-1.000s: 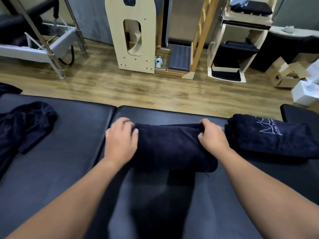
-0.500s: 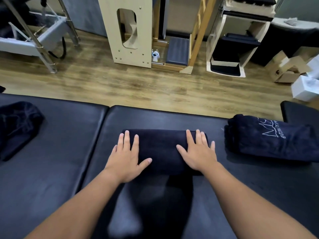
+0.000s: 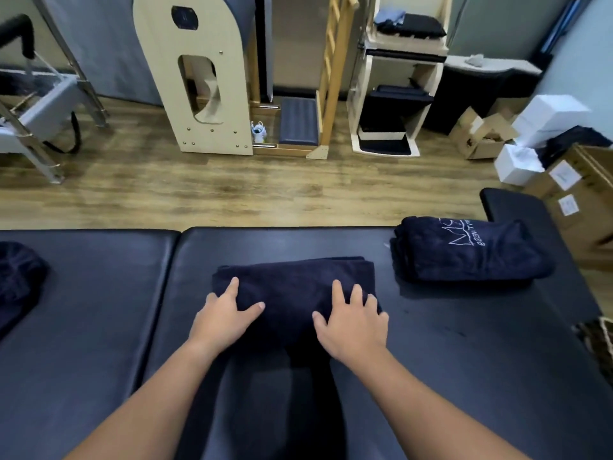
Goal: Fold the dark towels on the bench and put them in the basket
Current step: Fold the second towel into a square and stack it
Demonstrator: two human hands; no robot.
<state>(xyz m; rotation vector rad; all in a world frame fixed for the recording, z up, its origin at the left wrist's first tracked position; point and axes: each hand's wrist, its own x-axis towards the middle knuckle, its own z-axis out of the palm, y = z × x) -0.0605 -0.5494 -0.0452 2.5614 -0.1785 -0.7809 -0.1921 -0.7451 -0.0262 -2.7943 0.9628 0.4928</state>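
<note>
Where both arms reach in: left hand [image 3: 221, 318] and right hand [image 3: 352, 322], fingers spread flat, pressing the folded towel [image 3: 293, 283] mid-bench [image 3: 99, 310]. Soft, light, likely to slump; best lifted by scooping under both short ends. Bare padding lies either side. Far edge just beyond. Rolled towel [image 3: 471, 252] right; loose towel [image 3: 18, 280] left. No basket visible.

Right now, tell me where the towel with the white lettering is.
The lettered towel lies folded on the bench, right of the towel under both hands.
</note>
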